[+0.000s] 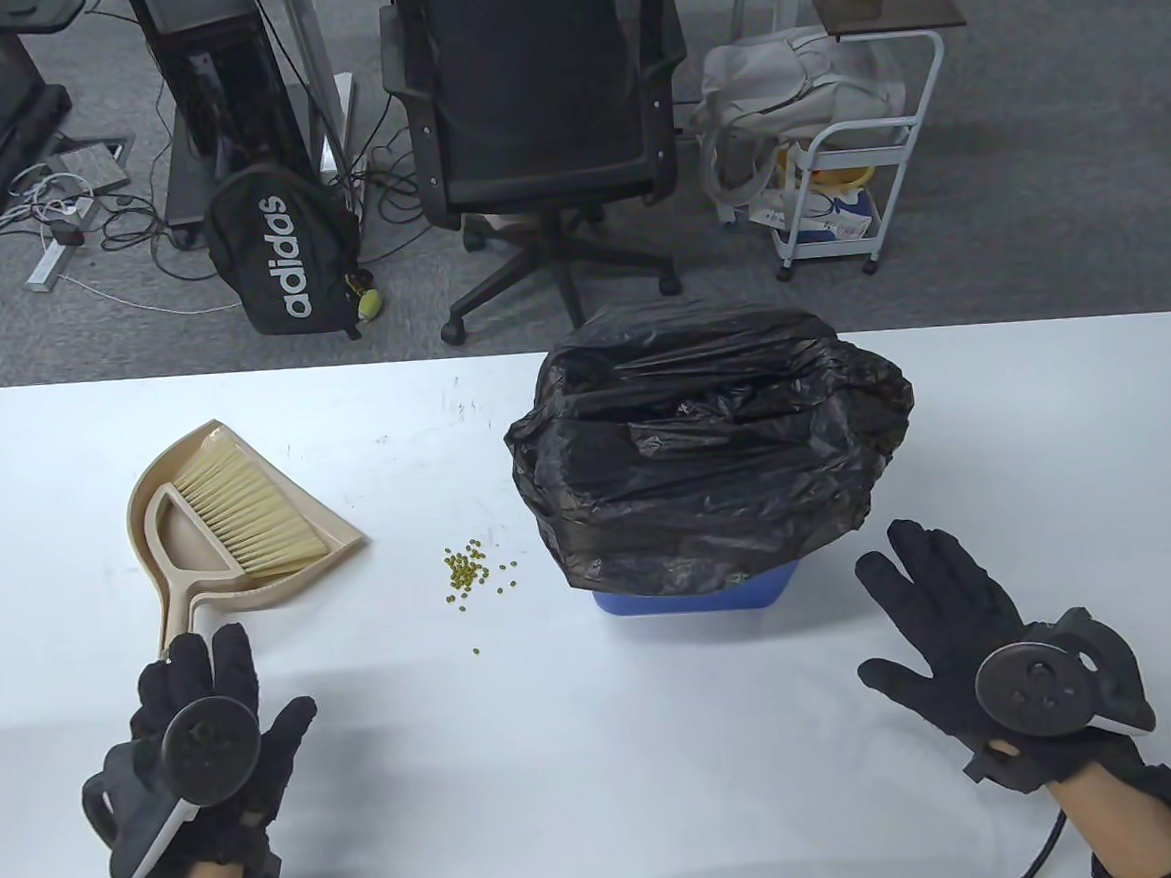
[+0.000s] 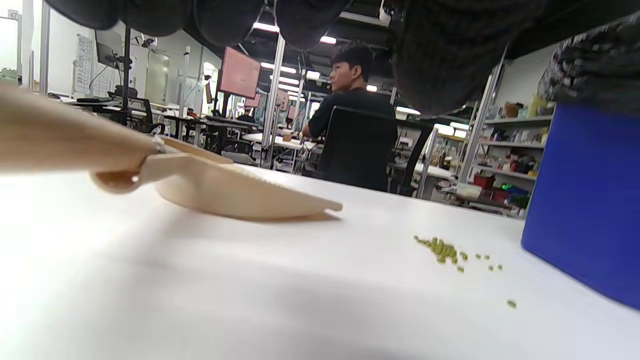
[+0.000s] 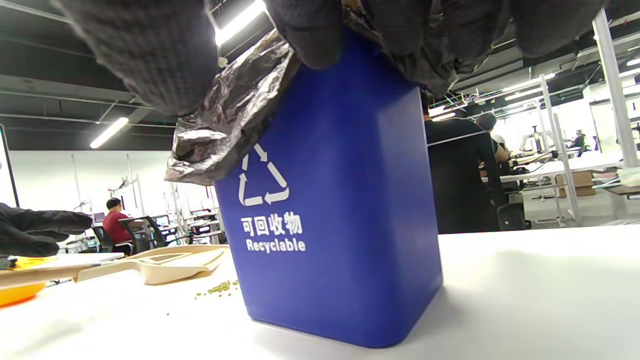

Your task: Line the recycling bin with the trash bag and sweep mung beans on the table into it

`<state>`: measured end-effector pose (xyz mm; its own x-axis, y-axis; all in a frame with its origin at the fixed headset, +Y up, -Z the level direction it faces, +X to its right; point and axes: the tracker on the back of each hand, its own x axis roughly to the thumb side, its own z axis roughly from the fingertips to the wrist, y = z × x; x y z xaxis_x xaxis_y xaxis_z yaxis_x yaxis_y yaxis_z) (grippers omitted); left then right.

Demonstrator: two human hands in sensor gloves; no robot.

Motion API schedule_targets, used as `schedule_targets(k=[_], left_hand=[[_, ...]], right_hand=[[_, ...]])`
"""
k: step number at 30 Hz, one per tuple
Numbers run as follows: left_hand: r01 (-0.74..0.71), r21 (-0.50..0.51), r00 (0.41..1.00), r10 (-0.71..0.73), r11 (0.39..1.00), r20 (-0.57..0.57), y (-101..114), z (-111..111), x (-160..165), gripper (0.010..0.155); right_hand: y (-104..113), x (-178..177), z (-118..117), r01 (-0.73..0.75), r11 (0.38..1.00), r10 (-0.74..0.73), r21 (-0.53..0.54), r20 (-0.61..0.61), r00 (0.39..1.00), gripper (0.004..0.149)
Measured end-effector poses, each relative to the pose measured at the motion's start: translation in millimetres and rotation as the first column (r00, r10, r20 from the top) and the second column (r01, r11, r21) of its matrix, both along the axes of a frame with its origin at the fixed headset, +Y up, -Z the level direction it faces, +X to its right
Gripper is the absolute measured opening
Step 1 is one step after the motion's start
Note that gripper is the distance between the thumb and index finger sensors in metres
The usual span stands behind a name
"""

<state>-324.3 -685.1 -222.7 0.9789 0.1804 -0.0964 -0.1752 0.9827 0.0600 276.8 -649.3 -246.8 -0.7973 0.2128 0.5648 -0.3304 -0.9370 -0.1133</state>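
Both hands hold nothing: left hand [image 1: 205, 726] lies with relaxed fingers at the dustpan [image 1: 240, 513] handle end, right hand [image 1: 959, 623] is spread beside the blue recycling bin [image 1: 697, 597]. Black trash bag [image 1: 706, 441] covers the bin; mung beans [image 1: 474, 570] lie between dustpan and bin.

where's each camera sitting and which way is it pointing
Table view: above the near edge, looking down and forward at the white table; shows left hand and right hand, both with trackers.
Left wrist view: just above the tabletop, looking across at the dustpan and mung beans; its fingers hang from the top.
Right wrist view: low on the table, facing the blue recycling bin with the black trash bag draped over it; fingers along the top.
Shared: both wrist views show the bin, beans and dustpan.
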Motion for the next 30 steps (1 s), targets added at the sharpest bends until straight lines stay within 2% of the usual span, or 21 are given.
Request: schedule_targets(k=[12, 15, 18, 25, 30], left_hand=[[0.221, -0.019, 0.974, -0.221, 0.975, -0.053, -31, -1, -7, 0.089], [0.205, -0.037, 0.975, -0.207, 0.978, -0.079, -31, 1, -11, 0.089], [0.2, -0.01, 0.972, -0.199, 0.98, -0.125, -29, 2, -18, 0.09], [0.123, -0.111, 0.968, -0.144, 0.986, -0.206, -40, 1, -30, 0.094], [0.156, -0.097, 0.959, -0.174, 0.983, -0.225, -42, 0, -27, 0.086]], right_hand=[[-13, 19, -9, -0.051, 0.999, 0.053, -0.014, 0.121, 0.991, 0.086], [-19, 22, -14, -0.065, 0.997, 0.07, -0.04, 0.14, 0.988, 0.086], [-25, 24, -18, -0.073, 0.995, 0.082, -0.062, 0.153, 0.985, 0.086], [-27, 24, -19, -0.074, 0.994, 0.085, -0.079, 0.157, 0.984, 0.086], [-25, 26, -19, -0.06, 0.994, 0.074, -0.088, 0.166, 0.983, 0.086]])
